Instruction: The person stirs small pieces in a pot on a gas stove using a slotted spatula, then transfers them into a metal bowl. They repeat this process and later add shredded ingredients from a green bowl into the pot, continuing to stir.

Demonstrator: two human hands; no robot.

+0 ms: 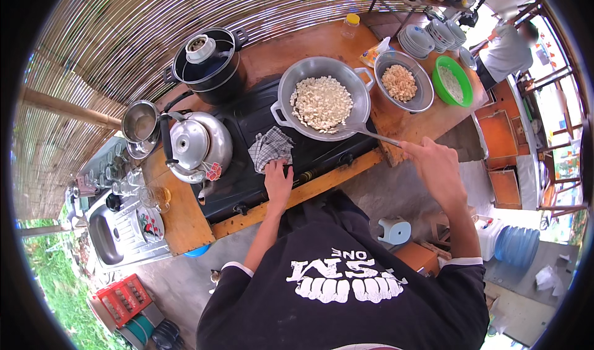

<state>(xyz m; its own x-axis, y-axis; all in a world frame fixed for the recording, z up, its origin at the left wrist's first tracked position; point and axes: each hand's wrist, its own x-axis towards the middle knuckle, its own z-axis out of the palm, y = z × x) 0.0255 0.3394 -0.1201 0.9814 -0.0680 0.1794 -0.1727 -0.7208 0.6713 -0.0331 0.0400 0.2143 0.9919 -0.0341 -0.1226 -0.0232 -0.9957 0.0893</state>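
Note:
My right hand (pixel 434 169) grips the handle of a long metal spatula (pixel 378 136). The blade rests at the near rim of a two-handled aluminium wok (pixel 291 78), against a heap of small pale diced pieces (pixel 321 103). The wok sits on the right side of a black gas stove (pixel 250 92). At the stove's front, my left hand (pixel 278 183) has its fingers on the lower edge of a crumpled black-and-white checked cloth (pixel 271 146). A metal kettle (pixel 211 139) stands left of the cloth.
Behind the kettle stands a black pot (pixel 218 83). A metal bowl of orange-brown diced pieces (pixel 378 62), a green basin (pixel 440 90) and stacked plates (pixel 414 41) lie right of the wok. Glass mugs (pixel 155 197) and a sink (pixel 104 236) are left. A person (pixel 506 53) is at far right.

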